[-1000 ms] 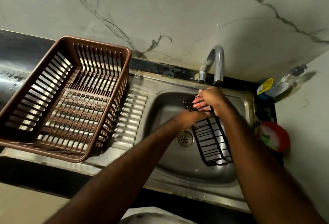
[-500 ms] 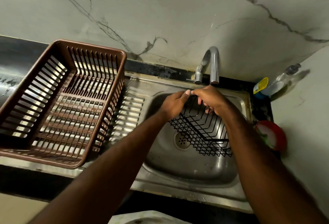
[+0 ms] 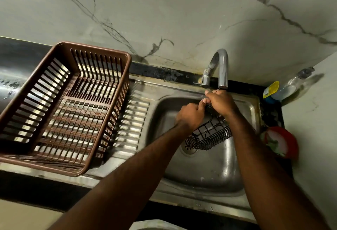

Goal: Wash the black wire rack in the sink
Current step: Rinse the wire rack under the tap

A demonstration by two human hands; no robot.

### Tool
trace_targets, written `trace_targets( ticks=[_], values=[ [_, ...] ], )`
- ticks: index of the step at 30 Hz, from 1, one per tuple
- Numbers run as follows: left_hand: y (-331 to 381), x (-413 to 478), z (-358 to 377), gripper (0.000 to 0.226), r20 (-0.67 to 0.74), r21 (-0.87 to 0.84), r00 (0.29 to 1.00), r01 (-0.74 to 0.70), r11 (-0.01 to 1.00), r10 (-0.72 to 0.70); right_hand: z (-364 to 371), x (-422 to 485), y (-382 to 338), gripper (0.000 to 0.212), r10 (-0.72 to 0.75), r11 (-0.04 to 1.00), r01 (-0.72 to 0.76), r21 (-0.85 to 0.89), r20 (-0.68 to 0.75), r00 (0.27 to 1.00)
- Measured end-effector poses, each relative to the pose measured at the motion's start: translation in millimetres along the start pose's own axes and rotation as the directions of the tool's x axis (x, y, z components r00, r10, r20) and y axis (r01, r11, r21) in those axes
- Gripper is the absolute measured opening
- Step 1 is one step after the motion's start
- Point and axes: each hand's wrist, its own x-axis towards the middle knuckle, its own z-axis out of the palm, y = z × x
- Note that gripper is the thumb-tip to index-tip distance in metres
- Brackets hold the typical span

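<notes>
Standing over a stainless steel sink (image 3: 209, 175) set in a dark counter (image 3: 21, 56), a person holds a black wire rack (image 3: 209, 136) just beneath the spout of a curved chrome tap (image 3: 223, 65). A pale marble-look wall (image 3: 164, 10) with dark veins rises behind the counter and turns a corner at the right.

The rack hangs tilted inside the basin, its lower end above the round steel drain (image 3: 188, 149). The bare left grip (image 3: 191, 114) is curled tight round the rack's upper wires, with its thumb raised against the right grip (image 3: 220, 103). The fingers of the right grip are likewise closed round the rack's top edge, right under the tap's mouth.

A brown slatted plastic basket (image 3: 94, 54) sits left of the basin, partly on the ribbed steel drainboard (image 3: 135, 120) and partly on the counter. Bright metal shows through its slats.

In the far right corner, a clear plastic bottle with a yellow label (image 3: 288, 89) leans against the wall. Nearer, just beside the sink's rim, a red round tub (image 3: 291, 144) holds something white and green, too blurred to name.
</notes>
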Motion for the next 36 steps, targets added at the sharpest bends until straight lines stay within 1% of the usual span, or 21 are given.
trace_targets(
  ticks=[2, 4, 6, 7, 10, 11, 13, 15, 18, 19, 21, 22, 24, 26, 27, 28, 30, 31, 32, 34, 36],
  values=[
    [2.1, 1.0, 4.6, 0.057, -0.007, 0.009, 0.999, 0.041, 0.999, -0.041, -0.8, -0.3, -1.9, 0.047, 0.029, 0.993, -0.025, -0.114, 0.037, 0.999],
    [4.0, 4.2, 7.5, 0.062, -0.019, -0.03, 0.997, 0.08, 0.996, -0.08, 2.6, -2.1, -4.4, 0.054, 0.029, 0.974, -0.015, -0.224, 0.056, 0.998],
    [6.2, 6.2, 7.9, 0.061, 0.001, -0.099, 0.994, 0.113, 0.989, -0.114, 5.3, -7.0, -9.0, 0.052, -0.028, 0.948, 0.047, -0.313, 0.065, 0.997],
    [7.7, 6.1, 7.3, 0.058, 0.017, -0.138, 0.992, 0.128, 0.982, -0.127, 4.3, -8.3, -9.9, 0.048, -0.07, 0.94, 0.089, -0.328, 0.07, 0.995],
    [10.6, 9.7, 4.1, 0.06, 0.067, -0.255, 0.982, 0.186, 0.949, -0.175, -5.8, -6.2, -4.5, 0.031, -0.213, 0.927, 0.242, -0.286, 0.129, 0.968],
    [10.9, 11.9, 4.4, 0.061, 0.084, -0.293, 0.976, 0.218, 0.931, -0.203, -10.6, -6.2, -2.2, 0.029, -0.255, 0.922, 0.285, -0.263, 0.145, 0.956],
    [13.6, 12.3, 2.6, 0.063, 0.143, -0.402, 0.955, 0.295, 0.867, -0.259, -17.9, -8.9, 1.8, 0.034, -0.297, 0.925, 0.326, -0.196, 0.16, 0.941],
    [15.4, 11.0, -0.5, 0.061, 0.201, -0.536, 0.938, 0.346, 0.77, -0.281, -23.0, -13.8, 1.9, 0.037, -0.302, 0.941, 0.317, -0.123, 0.123, 0.945],
    [23.1, 3.3, -6.3, 0.049, 0.258, -0.643, 0.919, 0.393, 0.657, -0.297, -25.3, -18.3, -0.9, 0.029, -0.29, 0.949, 0.287, -0.13, -0.008, 0.957],
    [24.8, 1.8, -6.8, 0.046, 0.273, -0.657, 0.917, 0.399, 0.64, -0.291, -25.2, -19.8, -2.2, 0.026, -0.298, 0.944, 0.29, -0.159, -0.03, 0.954],
    [27.7, 3.6, -4.9, 0.044, 0.29, -0.664, 0.922, 0.387, 0.639, -0.257, -23.7, -19.3, -1.5, 0.024, -0.306, 0.925, 0.288, -0.247, -0.038, 0.951],
    [29.9, 5.0, -4.6, 0.045, 0.295, -0.662, 0.926, 0.377, 0.648, -0.237, -24.8, -18.4, -0.5, 0.027, -0.296, 0.915, 0.276, -0.294, -0.026, 0.955],
    [32.6, 12.8, -0.6, 0.047, 0.278, -0.61, 0.937, 0.341, 0.715, -0.211, -30.0, -13.6, 3.7, 0.031, -0.256, 0.907, 0.248, -0.339, 0.024, 0.966],
    [38.0, 17.7, -0.1, 0.045, 0.256, -0.53, 0.951, 0.288, 0.798, -0.173, -38.7, -11.9, 6.9, 0.031, -0.231, 0.929, 0.248, -0.275, 0.093, 0.968],
    [39.8, 20.1, -0.3, 0.04, 0.243, -0.498, 0.96, 0.248, 0.831, -0.141, -42.9, -11.7, 9.8, 0.032, -0.227, 0.938, 0.253, -0.236, 0.13, 0.965],
    [42.1, 22.1, -1.4, 0.033, 0.228, -0.465, 0.968, 0.201, 0.862, -0.102, -47.6, -11.3, 13.3, 0.038, -0.222, 0.944, 0.253, -0.212, 0.161, 0.962],
    [45.3, 27.1, -4.2, 0.023, 0.204, -0.416, 0.978, 0.129, 0.9, -0.045, -53.1, -9.6, 21.0, 0.058, -0.211, 0.94, 0.251, -0.232, 0.182, 0.96],
    [47.1, 30.7, -4.5, 0.022, 0.2, -0.391, 0.979, 0.112, 0.914, -0.035, -54.3, -8.4, 25.7, 0.068, -0.191, 0.939, 0.231, -0.255, 0.172, 0.966],
    [49.5, 33.5, -4.4, 0.023, 0.193, -0.349, 0.981, 0.097, 0.932, -0.03, -54.1, -7.4, 29.7, 0.07, -0.175, 0.939, 0.213, -0.269, 0.158, 0.972],
    [57.2, 36.4, -4.0, 0.034, 0.165, -0.205, 0.986, 0.056, 0.977, -0.022, -50.3, -6.3, 32.9, 0.062, -0.204, 0.936, 0.226, -0.268, 0.107, 0.973],
    [63.5, 36.0, -4.0, 0.046, 0.097, -0.007, 0.995, -0.003, 1.0, 0.003, -48.2, -7.2, 28.2, 0.046, -0.24, 0.933, 0.24, -0.269, 0.033, 0.97]
  ],
)
